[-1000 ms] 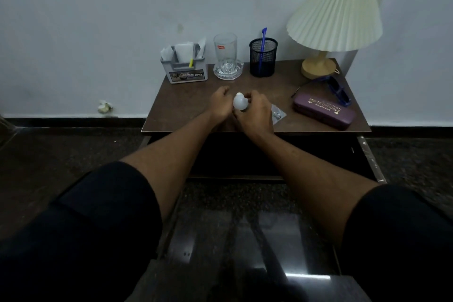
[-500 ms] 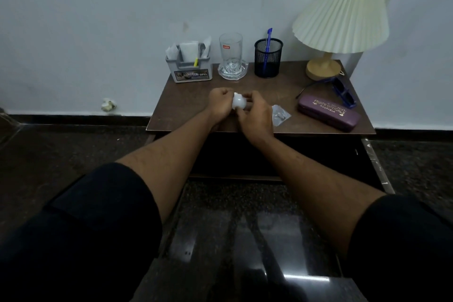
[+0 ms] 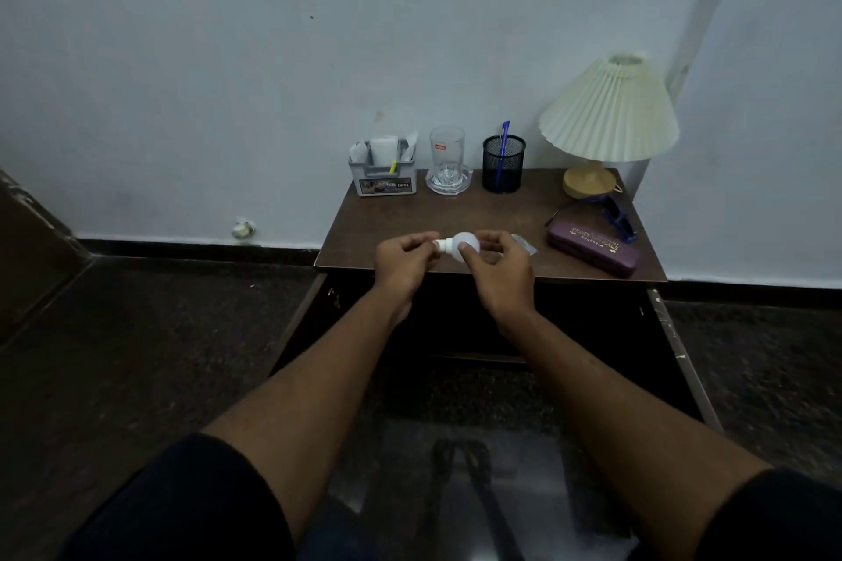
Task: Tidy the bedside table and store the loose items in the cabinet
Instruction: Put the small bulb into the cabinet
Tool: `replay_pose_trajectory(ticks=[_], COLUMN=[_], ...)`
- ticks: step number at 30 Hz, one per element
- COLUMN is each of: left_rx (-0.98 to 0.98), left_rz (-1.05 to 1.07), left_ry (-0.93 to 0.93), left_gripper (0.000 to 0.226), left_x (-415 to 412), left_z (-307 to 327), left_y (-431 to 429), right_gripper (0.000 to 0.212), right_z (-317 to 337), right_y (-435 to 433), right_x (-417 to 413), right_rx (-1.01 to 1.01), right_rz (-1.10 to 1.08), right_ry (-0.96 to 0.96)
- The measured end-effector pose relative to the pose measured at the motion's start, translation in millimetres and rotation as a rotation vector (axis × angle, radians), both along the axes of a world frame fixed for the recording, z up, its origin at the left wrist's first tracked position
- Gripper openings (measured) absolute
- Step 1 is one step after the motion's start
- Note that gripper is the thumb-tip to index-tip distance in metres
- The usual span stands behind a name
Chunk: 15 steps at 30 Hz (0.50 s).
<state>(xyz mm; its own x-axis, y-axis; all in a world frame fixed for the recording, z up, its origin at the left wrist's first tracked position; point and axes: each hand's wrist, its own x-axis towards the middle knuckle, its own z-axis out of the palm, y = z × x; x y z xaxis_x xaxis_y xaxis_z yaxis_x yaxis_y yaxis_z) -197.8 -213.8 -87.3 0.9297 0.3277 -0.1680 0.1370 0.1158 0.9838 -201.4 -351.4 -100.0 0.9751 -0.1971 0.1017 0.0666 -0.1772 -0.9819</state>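
Two bare hands met in the middle of the frame, just above the front edge of a brown bedside table [image 3: 387, 232]. Between them they held a white bulb-shaped item [image 3: 461, 245] lying sideways, its narrow neck pointing left. Whether it was a light bulb or a little bottle could not be told. The left hand [image 3: 403, 262] pinched the neck between curled fingertips. The right hand [image 3: 501, 271] gripped the round body with thumb and fingers.

Along the wall at the back of the tabletop, from left to right, stood:
- a grey organiser box [image 3: 382, 180] stuffed with papers
- a drinking glass [image 3: 447, 148] on a cut-glass dish [image 3: 449, 184]
- a black mesh pen cup [image 3: 503, 166] holding a blue pen [image 3: 504, 137]
- a lamp [image 3: 608, 114] with a pleated cream shade

At the right of the tabletop lay a purple glasses case [image 3: 592, 248], with blue sunglasses [image 3: 617, 221] just behind it. A clear plastic packet [image 3: 525, 244] showed past the right hand's fingers. Below the tabletop the cabinet [image 3: 455, 328] stood open, too dark to see inside. A crumpled scrap [image 3: 243, 229] lay on the floor by the wall, at centre left.

The item hung past the table's front edge, over the open cabinet and a hard, glossy floor. Only fingertips held it, so a slip would likely drop and crack it. If the left hand was twisting the neck, a part could come loose and roll away. Several loose items were not yet stored, and the right forearm, reaching low, could sweep the packet off the edge.
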Motion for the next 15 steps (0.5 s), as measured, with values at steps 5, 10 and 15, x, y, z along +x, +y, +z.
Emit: replay_pose_trajectory(ticks=[5, 10, 15], left_rx=[-0.121, -0.249, -0.171], left_rz=[0.054, 0.167, 0.185], left_ry=[0.055, 0.146, 0.216], left_gripper=[0.013, 0.011, 0.013], left_x=[-39, -72, -84], left_z=[-5, -23, -48], left_y=[-5, -11, -11], right_gripper=[0.024, 0.026, 0.02], right_z=[-5, -25, -44], right_y=[-4, -5, 0], right_x=[-31, -59, -68], right_rx=[0.032, 0.057, 0.009], right_rz=[0.007, 0.037, 0.004], right_ry=[0.043, 0.154, 0.223])
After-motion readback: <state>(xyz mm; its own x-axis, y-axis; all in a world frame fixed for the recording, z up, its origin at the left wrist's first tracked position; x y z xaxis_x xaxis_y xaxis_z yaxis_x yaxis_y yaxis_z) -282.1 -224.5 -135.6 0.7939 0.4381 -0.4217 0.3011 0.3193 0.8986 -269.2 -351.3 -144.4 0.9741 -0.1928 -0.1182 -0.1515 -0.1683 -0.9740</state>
